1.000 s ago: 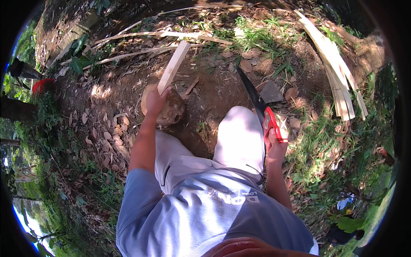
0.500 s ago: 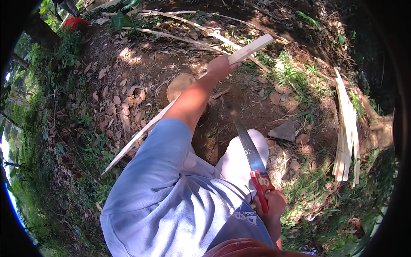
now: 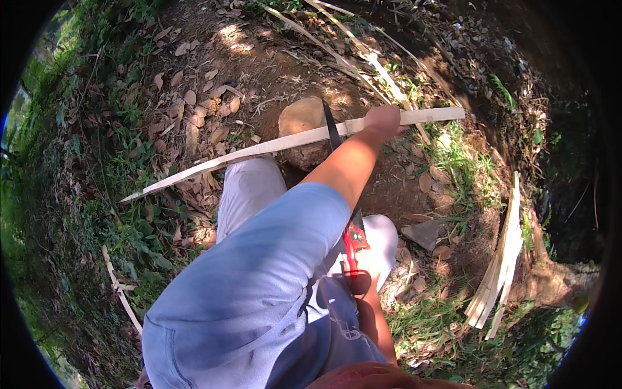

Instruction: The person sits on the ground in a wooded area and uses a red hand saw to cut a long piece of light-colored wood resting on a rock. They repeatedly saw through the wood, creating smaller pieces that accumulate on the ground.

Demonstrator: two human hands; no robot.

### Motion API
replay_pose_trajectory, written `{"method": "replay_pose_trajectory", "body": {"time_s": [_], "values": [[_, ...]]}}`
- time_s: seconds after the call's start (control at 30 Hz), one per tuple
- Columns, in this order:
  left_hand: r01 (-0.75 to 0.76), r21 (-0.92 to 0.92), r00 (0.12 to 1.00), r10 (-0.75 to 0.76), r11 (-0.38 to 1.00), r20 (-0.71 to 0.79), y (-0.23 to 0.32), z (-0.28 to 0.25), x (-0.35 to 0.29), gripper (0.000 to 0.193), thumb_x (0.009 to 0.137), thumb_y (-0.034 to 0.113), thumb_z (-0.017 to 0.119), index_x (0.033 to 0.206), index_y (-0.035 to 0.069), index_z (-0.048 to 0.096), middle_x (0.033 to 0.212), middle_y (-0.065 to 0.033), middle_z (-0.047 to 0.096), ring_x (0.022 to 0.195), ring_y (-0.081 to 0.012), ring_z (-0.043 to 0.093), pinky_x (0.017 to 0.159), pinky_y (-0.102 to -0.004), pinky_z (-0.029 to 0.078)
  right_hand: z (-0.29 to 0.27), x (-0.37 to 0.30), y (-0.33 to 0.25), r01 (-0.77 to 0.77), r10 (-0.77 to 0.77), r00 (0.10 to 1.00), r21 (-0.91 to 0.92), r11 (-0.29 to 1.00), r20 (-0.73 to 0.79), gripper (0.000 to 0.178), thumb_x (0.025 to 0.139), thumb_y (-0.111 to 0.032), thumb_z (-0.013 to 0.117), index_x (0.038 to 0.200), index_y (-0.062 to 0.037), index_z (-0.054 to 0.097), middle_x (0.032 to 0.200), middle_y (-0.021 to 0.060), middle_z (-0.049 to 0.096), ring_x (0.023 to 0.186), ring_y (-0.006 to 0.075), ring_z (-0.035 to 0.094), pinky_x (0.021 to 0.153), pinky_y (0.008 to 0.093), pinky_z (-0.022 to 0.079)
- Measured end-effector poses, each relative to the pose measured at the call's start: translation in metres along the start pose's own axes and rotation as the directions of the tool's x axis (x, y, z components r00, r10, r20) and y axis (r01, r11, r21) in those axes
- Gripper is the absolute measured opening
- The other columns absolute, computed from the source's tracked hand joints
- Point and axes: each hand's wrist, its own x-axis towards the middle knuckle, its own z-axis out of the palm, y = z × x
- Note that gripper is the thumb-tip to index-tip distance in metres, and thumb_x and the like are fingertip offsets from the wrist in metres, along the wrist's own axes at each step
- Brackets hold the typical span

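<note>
A long pale wooden strip (image 3: pixel 272 145) lies across the top of a cut log stump (image 3: pixel 302 117). My left hand (image 3: pixel 383 123) is closed round the strip, right of the stump. My right hand (image 3: pixel 361 277), low in front of my body, grips the red handle of a handsaw (image 3: pixel 332 125). The saw's dark blade crosses the strip between the stump and my left hand, its tip pointing away from me. My left forearm hides the middle of the blade. The fingers of my right hand are partly hidden.
A bundle of pale wooden strips (image 3: pixel 497 269) lies on the grass at right, by a tree root (image 3: pixel 551 279). More strips (image 3: pixel 389 79) lie on the ground beyond. A flat grey stone (image 3: pixel 422 233) sits near my right knee. Dry leaves and plants cover the left side.
My left hand has brought the strip nearer and levelled it over the stump. My right hand has moved the saw forward and left, bringing its blade across the strip. The view has shifted.
</note>
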Motion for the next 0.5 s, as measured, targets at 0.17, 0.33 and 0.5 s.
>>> {"method": "replay_pose_trajectory", "body": {"time_s": [0.17, 0.33, 0.5], "values": [[0.02, -0.027, 1.0, -0.02, 0.999, 0.021, 0.0, 0.002, -0.003, 0.06, 0.094, 0.067, 0.073, 0.113, 0.01, 0.073, 0.102, -0.0102, 0.079, 0.097, -0.0307, 0.079, 0.084, -0.0452, 0.063, 0.052, 0.063, 0.02, 0.0, 0.004, 0.989, 0.03, 1.0, -0.15, 0.029, 0.08, -0.003, 0.086, 0.098, -0.0031, 0.064, 0.086, 0.0156, 0.067, 0.074, 0.0385, 0.066, 0.07, 0.0464, 0.055], [0.076, -0.057, 0.996, -0.073, 0.996, 0.047, -0.001, -0.009, -0.003, 0.062, 0.093, 0.066, 0.074, 0.113, 0.008, 0.071, 0.102, -0.0104, 0.079, 0.097, -0.0312, 0.079, 0.083, -0.045, 0.063, 0.076, 0.119, 0.042, 0.057, -0.056, 0.994, 0.012, 0.998, -0.092, 0.033, 0.077, -0.004, 0.083, 0.104, 0.0015, 0.065, 0.092, 0.0202, 0.069, 0.082, 0.0408, 0.068, 0.075, 0.048, 0.057], [0.05, -0.106, 0.998, -0.046, 0.993, 0.041, -0.006, -0.012, -0.01, 0.062, 0.093, 0.065, 0.075, 0.114, 0.007, 0.07, 0.102, -0.012, 0.08, 0.097, -0.0317, 0.079, 0.084, -0.0444, 0.063, 0.098, 0.144, 0.059, -0.005, 0.014, 0.997, 0.13, 0.992, -0.073, 0.028, 0.086, -0.01, 0.078, 0.112, 0.001, 0.071, 0.1, 0.0189, 0.075, 0.089, 0.041, 0.075, 0.077, 0.0474, 0.06]]}}
